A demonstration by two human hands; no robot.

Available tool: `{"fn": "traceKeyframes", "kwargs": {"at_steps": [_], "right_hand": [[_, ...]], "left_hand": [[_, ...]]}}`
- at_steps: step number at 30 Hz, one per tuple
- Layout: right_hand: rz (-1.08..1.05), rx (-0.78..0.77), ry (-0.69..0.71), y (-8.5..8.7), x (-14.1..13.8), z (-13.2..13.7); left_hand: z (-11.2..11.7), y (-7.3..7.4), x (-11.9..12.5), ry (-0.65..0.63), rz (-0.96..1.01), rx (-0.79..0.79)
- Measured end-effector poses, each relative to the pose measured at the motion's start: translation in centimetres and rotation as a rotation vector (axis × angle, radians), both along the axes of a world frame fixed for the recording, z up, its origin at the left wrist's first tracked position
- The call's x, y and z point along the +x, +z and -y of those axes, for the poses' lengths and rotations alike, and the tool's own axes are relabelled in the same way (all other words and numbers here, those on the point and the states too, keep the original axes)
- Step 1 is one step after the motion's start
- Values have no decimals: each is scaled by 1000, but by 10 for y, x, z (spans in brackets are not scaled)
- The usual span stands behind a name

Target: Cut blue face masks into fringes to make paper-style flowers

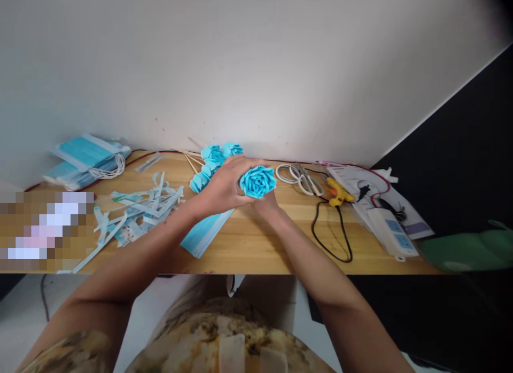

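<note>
A blue handmade rose (258, 181) with ruffled layers faces up toward me. My left hand (228, 183) is wrapped round its left side, thumb below and fingers along the upper edge. Underneath the bloom is my right hand (265, 201); its fingers are hidden, so I cannot tell how it grips. Several more blue roses (211, 154) on thin wooden sticks (193, 158) lie on the table behind my left hand. A flat blue face mask piece (206, 234) rests below my left wrist.
Stacked blue face masks (82, 156) lie at the back left, near a heap of cut strips (146, 207). To the right are white-handled scissors (306, 183), a yellow glue gun (339, 191) with a looping black cord, papers (412, 218) and a power strip (393, 234).
</note>
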State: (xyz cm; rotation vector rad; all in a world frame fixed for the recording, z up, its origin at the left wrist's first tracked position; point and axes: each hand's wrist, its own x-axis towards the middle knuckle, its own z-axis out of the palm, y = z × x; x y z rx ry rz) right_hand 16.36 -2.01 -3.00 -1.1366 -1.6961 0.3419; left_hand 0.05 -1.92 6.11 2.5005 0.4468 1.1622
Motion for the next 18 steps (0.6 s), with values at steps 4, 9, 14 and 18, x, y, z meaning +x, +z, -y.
{"fn": "traceKeyframes", "kwargs": {"at_steps": [4,9,14,18], "right_hand": [[-25,75,-18,-5,2,-3],[-115,68,-22,5,1,-1],[-357,27,59,27,1,4],[-423,-9,37,31,2,4]], "left_hand": [[-1,-1,2,-28,-26,-12],[-9,-7,-1,-57,11,-67],[-28,-29,-12,22,52,-140],[-32,-42,-15,118,-7,-231]]}}
